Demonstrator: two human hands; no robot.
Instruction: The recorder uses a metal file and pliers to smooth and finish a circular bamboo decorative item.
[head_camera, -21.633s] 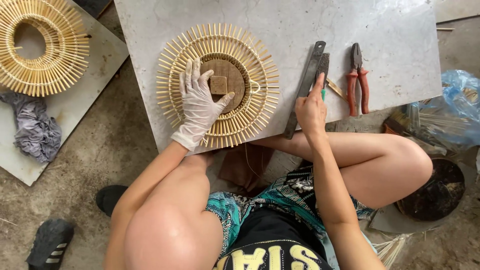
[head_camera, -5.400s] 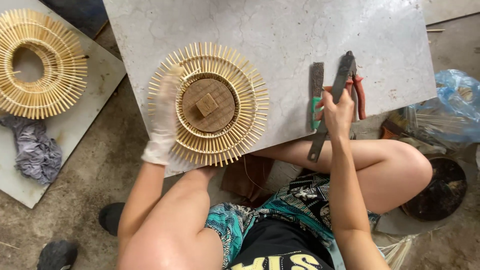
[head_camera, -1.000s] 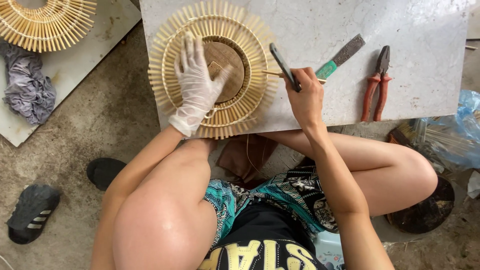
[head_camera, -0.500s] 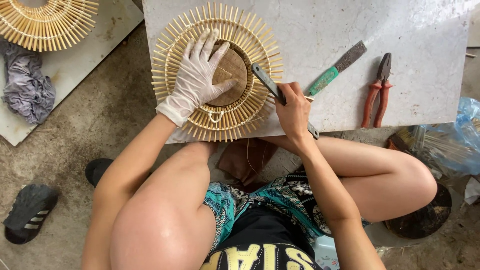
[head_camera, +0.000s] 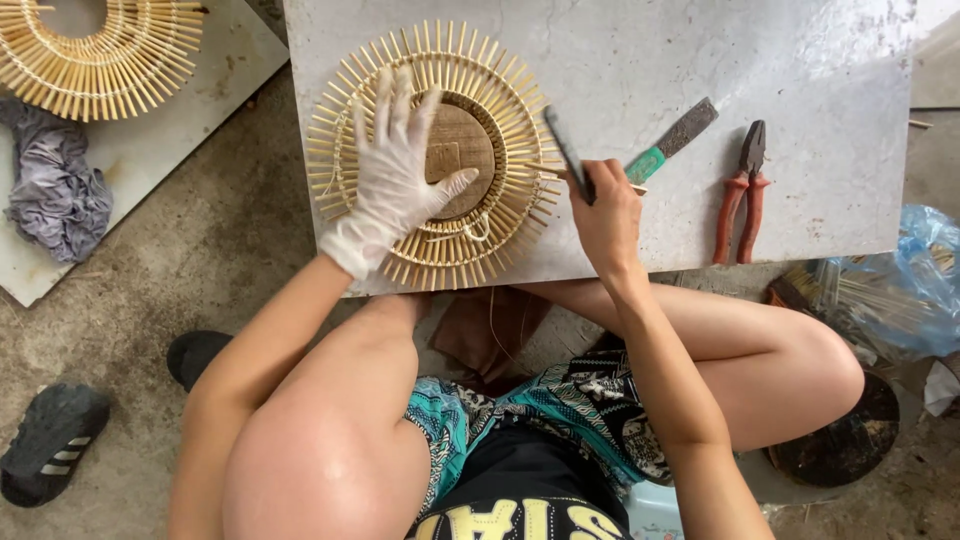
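Gloved in thin white, the left hand (head_camera: 393, 170) lies flat with its fingers spread wide across the left half of a round bamboo frame (head_camera: 432, 155), pressing it against the pale stone slab (head_camera: 800, 70); the thumb reaches toward the round wooden core (head_camera: 462, 150) at the frame's middle. That frame is a ring of short bamboo sticks fanned outward like rays, and it sits near the slab's front-left corner, just above the person's knee. Bare, the right hand (head_camera: 605, 205) is closed around a dark flat blade (head_camera: 564, 150), whose tip slants up and left to the frame's right rim, among the stick ends; a thin bamboo splinter (head_camera: 545, 168) also runs from that fist toward the rim. Just beyond the knuckles lies a second flat tool with a green handle (head_camera: 672, 140), angled up to the right on the slab. Farther right, well apart from the hand, red-handled pliers (head_camera: 740, 190) rest on the slab with their jaws pointing away. At the far left, on a separate lighter board (head_camera: 130, 160), another bamboo ring (head_camera: 100, 50) is partly in view above a crumpled grey cloth (head_camera: 55, 195). A dark sandal (head_camera: 50, 440) lies on the concrete floor at lower left, and a blue plastic bag (head_camera: 915, 280) sits at the right edge.
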